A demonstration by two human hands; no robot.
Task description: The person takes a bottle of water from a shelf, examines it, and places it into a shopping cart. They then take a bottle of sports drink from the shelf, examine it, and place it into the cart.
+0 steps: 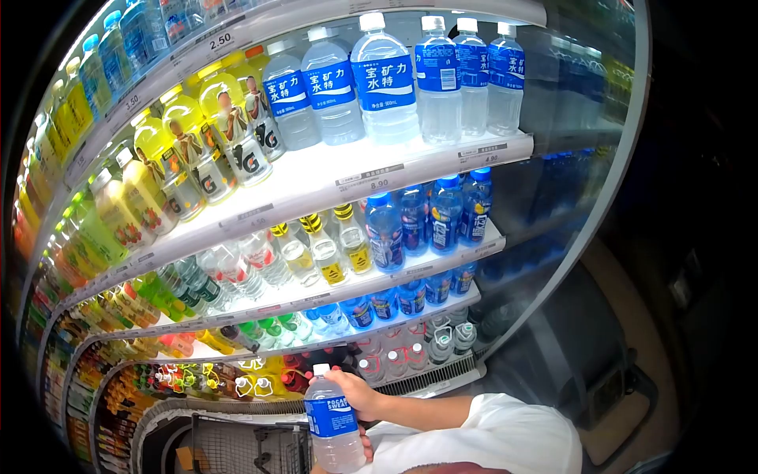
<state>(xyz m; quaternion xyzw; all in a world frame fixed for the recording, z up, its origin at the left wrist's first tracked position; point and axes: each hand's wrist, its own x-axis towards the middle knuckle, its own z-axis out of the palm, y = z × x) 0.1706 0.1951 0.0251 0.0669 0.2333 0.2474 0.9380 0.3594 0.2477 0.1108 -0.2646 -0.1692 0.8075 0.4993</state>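
Observation:
A clear Pocari Sweat bottle (pixel 333 426) with a white cap and blue label stands upright at the bottom centre, in front of the lowest cooler shelves. My right hand (pixel 355 393) grips its shoulder just below the cap, with the bare forearm and white sleeve (pixel 505 430) reaching in from the right. Fingertips of my left hand (pixel 366 448) curl round the bottle's lower right side; the rest of that hand is hidden behind the bottle.
An open cooler with curved white shelves (pixel 316 186) fills the view, holding large blue-label water bottles (pixel 384 79), yellow Gatorade bottles (pixel 213 126), small blue bottles (pixel 426 221) and price tags. A wire shopping cart (pixel 237 442) stands below on the left. A dark cabinet and floor (pixel 584 347) lie to the right.

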